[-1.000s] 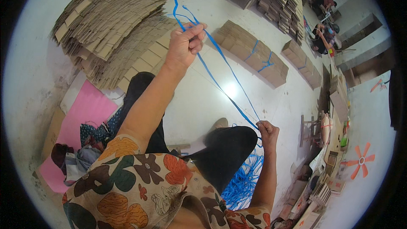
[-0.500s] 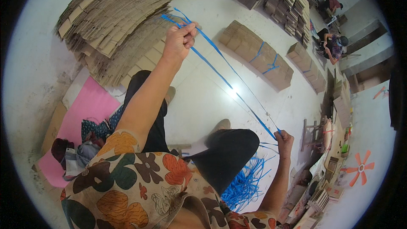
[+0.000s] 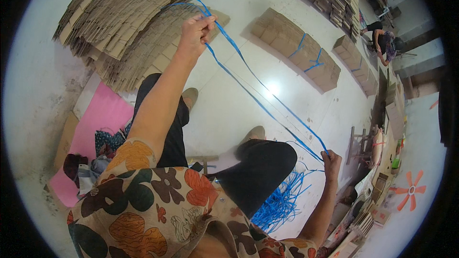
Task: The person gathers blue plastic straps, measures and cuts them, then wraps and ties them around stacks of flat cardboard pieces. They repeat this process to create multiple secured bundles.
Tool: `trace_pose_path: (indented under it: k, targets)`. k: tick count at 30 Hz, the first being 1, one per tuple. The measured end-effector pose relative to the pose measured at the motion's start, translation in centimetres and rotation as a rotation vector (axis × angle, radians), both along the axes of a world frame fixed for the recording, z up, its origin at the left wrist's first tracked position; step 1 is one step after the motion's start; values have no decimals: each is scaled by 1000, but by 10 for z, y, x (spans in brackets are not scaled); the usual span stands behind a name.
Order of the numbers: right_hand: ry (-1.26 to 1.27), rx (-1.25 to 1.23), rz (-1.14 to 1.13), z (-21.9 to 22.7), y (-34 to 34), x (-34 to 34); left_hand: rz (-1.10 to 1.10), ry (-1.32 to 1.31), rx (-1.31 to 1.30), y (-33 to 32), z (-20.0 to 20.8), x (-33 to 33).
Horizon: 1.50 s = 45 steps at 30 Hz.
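Note:
Long strips of blue plastic strapping run between my two hands, side by side and slanting down to the right over the pale floor. My left hand, raised at the upper middle, pinches the upper end, and loose tails stick out past its fingers. At the lower right my right hand is closed on the other end. From there a thin strand trails back toward a tangled pile of blue strapping on the floor beside my right knee.
Flat cardboard stacks fill the upper left. A cardboard bundle tied with blue strips lies ahead, with another bundle beyond. One person sits far right. A pink sheet lies left; a wooden stool stands right.
My hands have drawn a little farther apart, left hand up and leftward, right hand rightward. The strapping stays in both. The whole view has shifted slightly.

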State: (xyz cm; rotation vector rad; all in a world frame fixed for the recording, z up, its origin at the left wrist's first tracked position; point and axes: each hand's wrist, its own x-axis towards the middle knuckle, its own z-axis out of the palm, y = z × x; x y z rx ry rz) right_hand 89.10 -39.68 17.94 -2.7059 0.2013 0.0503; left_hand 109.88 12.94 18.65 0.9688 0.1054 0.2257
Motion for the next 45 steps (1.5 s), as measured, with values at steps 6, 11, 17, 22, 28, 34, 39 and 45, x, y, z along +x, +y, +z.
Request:
trace_pose_path:
  k: [6,11,17,22,28,34,39,45]
  targets:
    - [21,-64,-17,-18,-20,-6,-47,9,42,33,-4,18]
    - [51,-184,4,-28,-21,-8,-8,-11,14,45,-4,19]
    - [32,-256,18,-31,-24,-10,34,-1,-73,50,-3,13]
    - [-8,-301,18,-29,-26,-14,8,18,10,57,-7,10]
    - [-32,-450,48,-22,-52,-22,31,173,294,55,-23,22]
    - [52,-591,-119,-8,-125,-49,105,322,413,57,-93,51]
    - [79,-627,-136,-64,-164,-40,-22,483,637,64,-162,84]
    - [499,-540,-342,-198,-174,8,-29,619,577,21,-265,87]
